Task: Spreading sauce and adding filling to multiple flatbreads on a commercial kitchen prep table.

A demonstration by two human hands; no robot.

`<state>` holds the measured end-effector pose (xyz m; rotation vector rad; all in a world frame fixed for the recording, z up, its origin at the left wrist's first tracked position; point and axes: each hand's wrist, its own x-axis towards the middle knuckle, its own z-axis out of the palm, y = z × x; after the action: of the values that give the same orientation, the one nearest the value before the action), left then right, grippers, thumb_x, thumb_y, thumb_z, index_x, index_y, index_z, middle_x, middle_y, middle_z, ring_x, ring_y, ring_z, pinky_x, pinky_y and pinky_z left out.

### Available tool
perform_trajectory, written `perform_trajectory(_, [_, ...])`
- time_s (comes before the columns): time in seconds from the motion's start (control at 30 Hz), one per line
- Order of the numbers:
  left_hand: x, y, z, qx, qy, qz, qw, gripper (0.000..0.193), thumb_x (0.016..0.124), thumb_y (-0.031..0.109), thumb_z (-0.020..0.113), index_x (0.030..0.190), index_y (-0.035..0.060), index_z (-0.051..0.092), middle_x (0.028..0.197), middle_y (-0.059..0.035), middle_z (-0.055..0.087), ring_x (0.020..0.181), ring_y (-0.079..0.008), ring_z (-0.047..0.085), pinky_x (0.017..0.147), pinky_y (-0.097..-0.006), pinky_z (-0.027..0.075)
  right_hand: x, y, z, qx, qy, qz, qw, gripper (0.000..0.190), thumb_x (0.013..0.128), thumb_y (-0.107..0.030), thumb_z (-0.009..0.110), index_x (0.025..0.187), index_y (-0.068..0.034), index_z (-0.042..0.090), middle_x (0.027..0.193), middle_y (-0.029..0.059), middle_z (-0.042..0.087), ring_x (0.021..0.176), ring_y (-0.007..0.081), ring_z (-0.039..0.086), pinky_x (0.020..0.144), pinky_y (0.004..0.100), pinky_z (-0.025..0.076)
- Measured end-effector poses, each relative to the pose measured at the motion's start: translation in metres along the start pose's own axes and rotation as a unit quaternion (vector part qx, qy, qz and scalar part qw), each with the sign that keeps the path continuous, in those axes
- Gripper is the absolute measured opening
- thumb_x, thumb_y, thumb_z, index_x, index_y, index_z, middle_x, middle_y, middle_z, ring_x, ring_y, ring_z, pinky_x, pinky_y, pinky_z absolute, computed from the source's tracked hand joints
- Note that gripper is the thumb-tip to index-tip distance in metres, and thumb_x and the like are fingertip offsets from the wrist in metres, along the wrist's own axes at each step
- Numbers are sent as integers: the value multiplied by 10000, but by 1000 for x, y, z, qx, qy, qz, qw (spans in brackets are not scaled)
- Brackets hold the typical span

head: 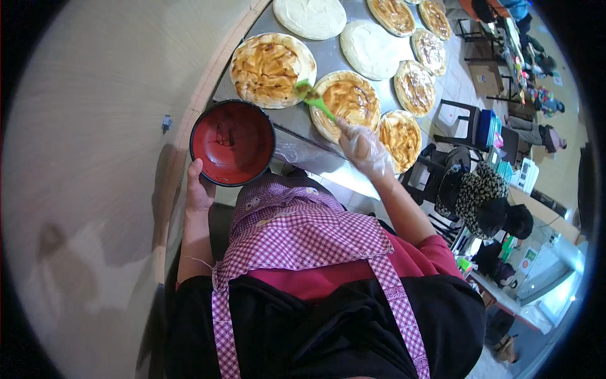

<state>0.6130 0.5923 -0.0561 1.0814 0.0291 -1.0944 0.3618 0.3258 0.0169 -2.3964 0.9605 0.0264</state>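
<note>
My left hand [200,190] grips the rim of a bowl [236,156], black outside and red inside, with a little dark liquid at its bottom. A clear plastic glove covers my right hand [363,146], which is closed around the handle of a green brush or spatula [323,105]. The tool's smeared head lies over the gap between a brown-glazed round flatbread [265,66] and another glazed flatbread [350,102]. Whether it touches either one, I cannot tell. Beyond them are a pale unglazed round [371,49] and a second pale round [310,16].
The metal table [326,54] carries several more glazed rounds [414,88] along its right side. A wall [104,118] runs close on my left. To the right stand black chairs [457,124], a cardboard box [486,78] and several people, one in a patterned top [480,194].
</note>
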Motion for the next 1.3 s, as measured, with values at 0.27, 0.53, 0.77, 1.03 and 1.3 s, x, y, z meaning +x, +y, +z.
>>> perform_trajectory(0.27, [8, 14, 1, 1, -21, -17, 1000, 740, 840, 471, 598, 1391, 28, 380, 1377, -131, 464, 1239, -264, 480, 1032, -425, 406, 30, -12, -11, 107, 0, 16, 994, 345, 870, -146, 520, 1189, -63, 626, 721, 250, 597, 657, 331, 632, 625, 426, 478])
perform_trajectory(0.53, [2, 18, -3, 2, -19, -31, 999, 774, 824, 471, 616, 1402, 25, 358, 1390, -141, 449, 1255, -277, 464, 1051, -436, 386, 32, -6, 43, -43, 94, -32, 994, 355, 854, -110, 502, 1193, -38, 577, 740, 198, 609, 695, 369, 618, 629, 473, 486])
perform_trajectory(0.77, [5, 20, -7, -11, -16, -33, 999, 783, 808, 460, 640, 1395, 19, 367, 1379, -141, 459, 1253, -275, 467, 1057, -432, 378, 19, -35, 17, 188, -70, 69, 977, 313, 827, -70, 518, 1109, -31, 648, 755, 228, 624, 662, 380, 614, 619, 453, 481])
perform_trajectory(1.03, [3, 26, 8, 19, -33, -39, 999, 768, 809, 451, 643, 1384, 14, 382, 1374, -138, 468, 1242, -266, 478, 1056, -427, 378, 57, -9, 70, 6, 69, -32, 997, 357, 873, -161, 538, 1211, -62, 596, 769, 235, 616, 705, 349, 631, 600, 423, 484])
perform_trajectory(1.3, [5, 24, 3, 34, -19, -15, 999, 744, 825, 445, 612, 1384, 10, 381, 1377, -142, 466, 1245, -266, 476, 1056, -420, 374, 26, -28, 5, 194, -73, 96, 974, 386, 859, -174, 488, 1209, -89, 626, 765, 231, 626, 706, 308, 648, 681, 405, 486])
